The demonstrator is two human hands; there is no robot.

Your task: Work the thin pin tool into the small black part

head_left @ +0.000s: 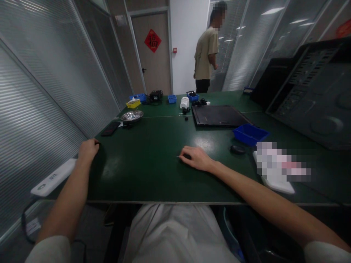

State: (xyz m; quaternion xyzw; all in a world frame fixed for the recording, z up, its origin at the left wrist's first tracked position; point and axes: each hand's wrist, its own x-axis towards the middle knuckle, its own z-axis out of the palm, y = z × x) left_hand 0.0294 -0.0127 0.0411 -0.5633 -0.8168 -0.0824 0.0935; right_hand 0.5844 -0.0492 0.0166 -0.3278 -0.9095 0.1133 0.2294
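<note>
My right hand (pixel 199 158) rests low over the middle of the green table (pixel 142 160). Its thumb and index finger pinch a small, thin, pale piece (pixel 177 156), whose tip points left; its kind is too small to tell. At the table's left edge, my left hand (pixel 88 149) is closed with the fingers curled down, and whatever they may hold is hidden. Beside the left forearm lies a white power strip (pixel 55 177). A dark phone (pixel 110 129) is just beyond the left hand. Right of my right hand sits a black computer mouse (pixel 237 149).
A closed laptop (pixel 219 115) and a blue bin (pixel 251 134) lie ahead on the right. A metal bowl (pixel 132 116) stands at left, with a yellow tray (pixel 133 104) behind it. A large dark computer case (pixel 315 95) occupies the right. Beyond the table stands a person (pixel 206 51).
</note>
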